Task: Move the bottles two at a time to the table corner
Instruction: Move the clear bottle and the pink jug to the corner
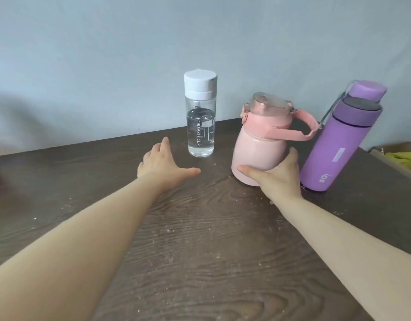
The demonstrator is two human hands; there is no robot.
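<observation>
My right hand (277,179) has its thumb across the front of the pink jug (258,144), low on the belly, with the fingers wrapped around its right flank; I read that as a closed grasp, though the far fingertips are hidden behind the body. My left hand (164,162) is spread wide, fingers apart and holding nothing, just short of the clear bottle (201,117) and not touching it.

The pink jug stands upright on the dark wooden table (200,239), near the back edge by the wall. Its glossy shell looks slippery and it widens toward the base, so I judge a low grip like this one could slide; the pink strap handle (299,126) at its shoulder would be the surer hold. The clear bottle, marked "PORTABLE CUP", stands upright to its left, about half full of water, so I expect some weight and slosh. Its straight smooth wall wants a firm wrap around the middle, below the white cap (200,85).

Just beside the jug on the right stands a purple bottle (339,144), with a second purple bottle (366,90) behind it. The jug's strap handle reaches right up to the nearer one, so I would lift straight up to avoid knocking it.
</observation>
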